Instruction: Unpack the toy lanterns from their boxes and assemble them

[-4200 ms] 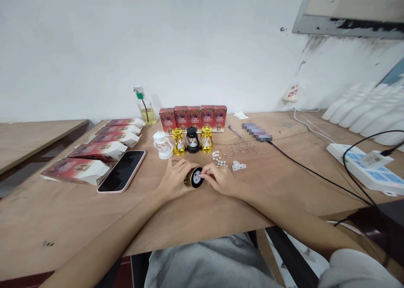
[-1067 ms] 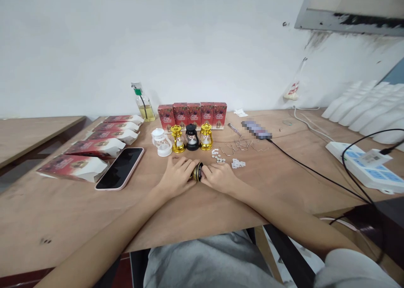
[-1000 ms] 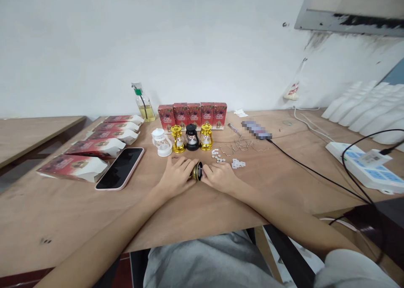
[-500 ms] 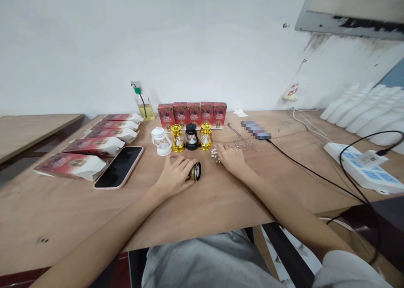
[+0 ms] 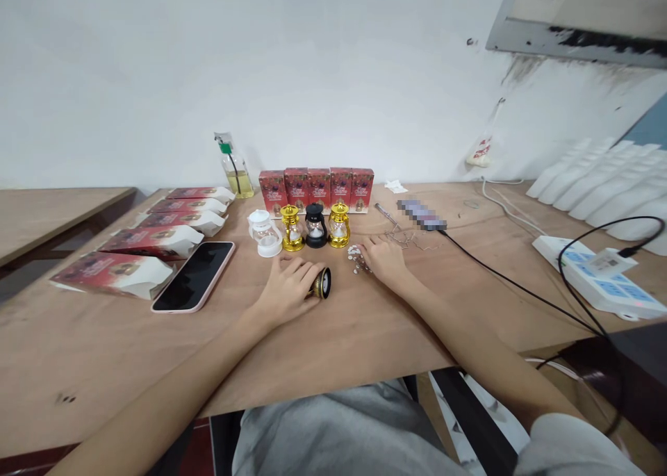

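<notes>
My left hand (image 5: 289,290) is closed round a small dark lantern with gold trim (image 5: 324,283), lying on its side with its round base turned to the right. At the small white and silvery pieces (image 5: 356,259) on the table, my right hand (image 5: 383,257) rests with its fingers bent down; whether a piece is pinched is too small to see. Behind the hands stands a row of little lanterns: a white one (image 5: 267,234), a gold one (image 5: 292,228), a black one (image 5: 315,226) and another gold one (image 5: 339,226).
Red printed boxes (image 5: 317,187) stand behind the lanterns, and more open boxes (image 5: 135,271) lie at left beside a phone (image 5: 195,278). A pump bottle (image 5: 237,170) stands at the back. Right are bent wires (image 5: 406,238), a blurred-out device (image 5: 422,215), its cable and a power strip (image 5: 599,274).
The small pieces by my right hand are more spread out, with some now nearer to me. My left hand keeps its hold on the lantern. The view has shifted very slightly.
</notes>
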Action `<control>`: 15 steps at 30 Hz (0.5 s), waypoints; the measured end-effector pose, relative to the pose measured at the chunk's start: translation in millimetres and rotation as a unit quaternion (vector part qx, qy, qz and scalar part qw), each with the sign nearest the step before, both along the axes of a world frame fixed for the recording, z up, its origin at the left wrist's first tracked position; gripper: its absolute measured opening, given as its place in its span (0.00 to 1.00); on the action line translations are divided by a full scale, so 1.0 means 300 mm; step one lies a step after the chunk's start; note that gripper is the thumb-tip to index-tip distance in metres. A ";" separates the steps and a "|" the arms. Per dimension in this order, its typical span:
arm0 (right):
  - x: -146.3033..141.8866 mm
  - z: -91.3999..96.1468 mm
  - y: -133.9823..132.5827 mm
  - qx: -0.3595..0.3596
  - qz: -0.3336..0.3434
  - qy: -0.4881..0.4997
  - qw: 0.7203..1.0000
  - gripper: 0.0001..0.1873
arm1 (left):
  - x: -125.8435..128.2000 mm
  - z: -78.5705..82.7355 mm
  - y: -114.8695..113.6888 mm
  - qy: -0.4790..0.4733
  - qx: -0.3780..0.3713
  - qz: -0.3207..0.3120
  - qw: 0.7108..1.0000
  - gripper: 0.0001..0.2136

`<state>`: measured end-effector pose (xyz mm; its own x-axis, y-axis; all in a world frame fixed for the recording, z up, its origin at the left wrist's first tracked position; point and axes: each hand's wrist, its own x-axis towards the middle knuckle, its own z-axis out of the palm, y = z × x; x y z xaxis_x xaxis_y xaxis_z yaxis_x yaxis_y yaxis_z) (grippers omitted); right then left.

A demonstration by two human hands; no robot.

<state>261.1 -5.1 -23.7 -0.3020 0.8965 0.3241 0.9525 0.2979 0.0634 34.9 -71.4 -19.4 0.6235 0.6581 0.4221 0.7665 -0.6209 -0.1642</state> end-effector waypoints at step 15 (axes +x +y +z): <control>0.029 -0.029 0.028 -0.020 0.153 0.208 0.966 0.19 | 0.001 0.002 -0.002 0.000 -0.005 -0.009 1.000 0.18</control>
